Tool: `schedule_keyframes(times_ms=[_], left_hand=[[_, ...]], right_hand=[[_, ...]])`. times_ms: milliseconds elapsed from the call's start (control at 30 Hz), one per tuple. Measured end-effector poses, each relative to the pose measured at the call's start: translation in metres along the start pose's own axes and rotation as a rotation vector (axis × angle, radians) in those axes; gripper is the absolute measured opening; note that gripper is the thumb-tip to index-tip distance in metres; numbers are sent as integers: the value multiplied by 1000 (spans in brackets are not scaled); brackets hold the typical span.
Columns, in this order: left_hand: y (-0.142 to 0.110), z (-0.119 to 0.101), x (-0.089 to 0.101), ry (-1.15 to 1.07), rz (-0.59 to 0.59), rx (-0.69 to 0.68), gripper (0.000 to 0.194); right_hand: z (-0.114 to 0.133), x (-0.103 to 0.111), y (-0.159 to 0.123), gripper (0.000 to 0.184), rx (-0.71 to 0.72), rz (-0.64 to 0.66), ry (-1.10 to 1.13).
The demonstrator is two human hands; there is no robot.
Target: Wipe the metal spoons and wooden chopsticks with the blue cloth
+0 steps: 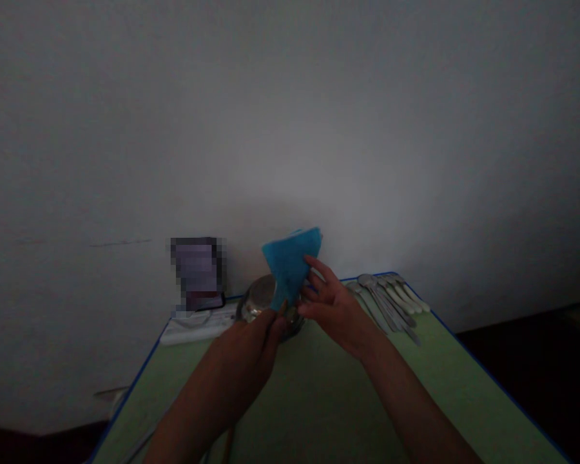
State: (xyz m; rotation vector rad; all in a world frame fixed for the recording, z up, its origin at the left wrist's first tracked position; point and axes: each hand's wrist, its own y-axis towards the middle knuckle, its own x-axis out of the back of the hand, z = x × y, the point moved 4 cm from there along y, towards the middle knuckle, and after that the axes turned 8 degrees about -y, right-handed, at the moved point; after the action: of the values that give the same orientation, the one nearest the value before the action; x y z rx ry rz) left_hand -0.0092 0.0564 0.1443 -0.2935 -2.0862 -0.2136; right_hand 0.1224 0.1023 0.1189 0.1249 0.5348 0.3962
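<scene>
A folded blue cloth (294, 261) is held up over the middle of the table's far side. My left hand (251, 341) is closed around its narrow lower end. Whether anything lies inside the folds is hidden. To the right of the cloth is my right hand (331, 299), with its fingers apart and slightly curved. Its index fingertip touches the cloth's right side, and the thumb points left near the lower part. Behind and below both hands is a shiny metal bowl or pot (258, 296), partly covered by the cloth and fingers.
Several spoons and other cutlery (391, 299), some white-handled, lie at the table's far right. A dark-framed, blurred device (198, 274) stands at the far left behind a white tray (193, 332). The green table (328, 399) has a blue edge, against a wall.
</scene>
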Motion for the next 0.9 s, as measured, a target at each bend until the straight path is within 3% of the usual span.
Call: schedule_keyframes(times_ms=[67, 200, 400, 633, 767, 900], left_hand=[[0, 1, -2, 11, 13, -10, 29], [0, 2, -3, 3, 4, -20, 29], [-1, -1, -3, 21, 12, -45, 28], [-3, -2, -6, -2, 59, -36, 27], [-2, -3, -4, 11, 43, -45, 26], [-4, -3, -4, -12, 63, -47, 26]], right_hand=[[-2, 1, 0, 72, -7, -38, -97], [-4, 6, 1, 62, -40, -151, -205], [-5, 4, 2, 54, -24, -147, -293], [-7, 15, 8, 23, 56, -275, -489], [-4, 14, 6, 15, 75, -194, -534], [7, 6, 0, 48, 197, -29, -833]])
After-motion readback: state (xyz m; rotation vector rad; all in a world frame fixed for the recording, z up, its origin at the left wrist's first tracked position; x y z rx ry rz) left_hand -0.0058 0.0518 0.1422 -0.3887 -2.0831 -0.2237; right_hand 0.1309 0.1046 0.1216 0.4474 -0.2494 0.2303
